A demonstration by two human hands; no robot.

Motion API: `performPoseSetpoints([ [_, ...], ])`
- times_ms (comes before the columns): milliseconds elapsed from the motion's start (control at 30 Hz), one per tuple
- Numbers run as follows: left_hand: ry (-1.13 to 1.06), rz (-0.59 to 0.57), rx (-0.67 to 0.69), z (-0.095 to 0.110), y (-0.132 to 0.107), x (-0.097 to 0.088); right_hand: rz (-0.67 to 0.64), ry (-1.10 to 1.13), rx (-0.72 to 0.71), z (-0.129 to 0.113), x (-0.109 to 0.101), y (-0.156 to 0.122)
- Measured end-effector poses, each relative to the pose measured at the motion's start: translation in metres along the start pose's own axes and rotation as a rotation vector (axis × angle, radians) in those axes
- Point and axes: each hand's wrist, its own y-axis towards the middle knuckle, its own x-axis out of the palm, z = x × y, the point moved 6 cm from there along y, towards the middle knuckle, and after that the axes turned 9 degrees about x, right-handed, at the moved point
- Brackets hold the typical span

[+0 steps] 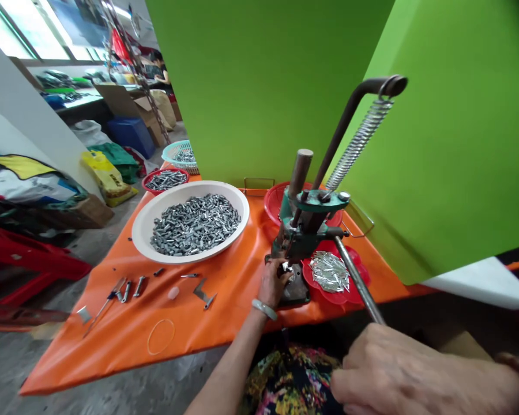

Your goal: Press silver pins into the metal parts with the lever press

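Note:
A green hand press (305, 230) stands on the orange-covered table, with a coil spring (358, 141) stretched to its bent top bar. My right hand (393, 369) is wrapped round the end of the press's steel lever (358, 276), which slopes down toward me. At the press's base, under the ram, my left hand (273, 281) has its fingers curled together. What they pinch is too small and too hidden to name. Beside the base, a red scalloped dish (361, 271) holds many thin silvery metal pieces (328, 271).
A white oval basin (145, 230) full of small grey metal parts (194, 225) stands left of the press. Behind it are a red bowl (149, 181) and a blue basket (168, 151). Loose bolts (139, 286), a screwdriver (106, 305) and a rubber band (160, 336) lie nearer me. Green panels stand behind.

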Motion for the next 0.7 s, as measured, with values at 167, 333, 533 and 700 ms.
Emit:
performPoseSetpoints([
  [167, -0.032, 0.000, 0.004, 0.001, -0.001, 0.000, 0.141, -0.166, -0.106, 0.021, 0.058, 0.020],
  [333, -0.030, -0.038, -0.013, 0.000, 0.000, 0.000, 0.357, -0.301, -0.160, 0.061, 0.115, 0.047],
  [533, -0.001, -0.018, -0.053, 0.002, -0.001, -0.001, 0.507, -0.392, -0.142, 0.092, 0.133, 0.072],
  [700, 0.030, -0.045, -0.045, 0.015, -0.003, -0.007, 0.467, -0.266, -0.096, 0.075, 0.125, 0.062],
])
